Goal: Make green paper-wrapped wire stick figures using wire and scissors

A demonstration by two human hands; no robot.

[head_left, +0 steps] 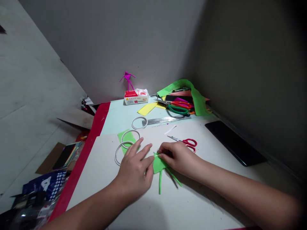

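Between my hands is a small green crepe-paper figure with a flat body and two thin wrapped legs pointing down. My left hand grips its left edge between thumb and index finger, the other fingers spread out. At its top edge, my right hand pinches it with closed fingertips. Fingers cover part of the body's edges. Just beyond my right hand lie small scissors with red handles. White rings rest on a flat green paper piece beyond my left hand.
A pink figure stands on a small box by the wall. Thin wires lie across the table. Behind them are green-handled scissors and a green strip. A black phone is at the right.
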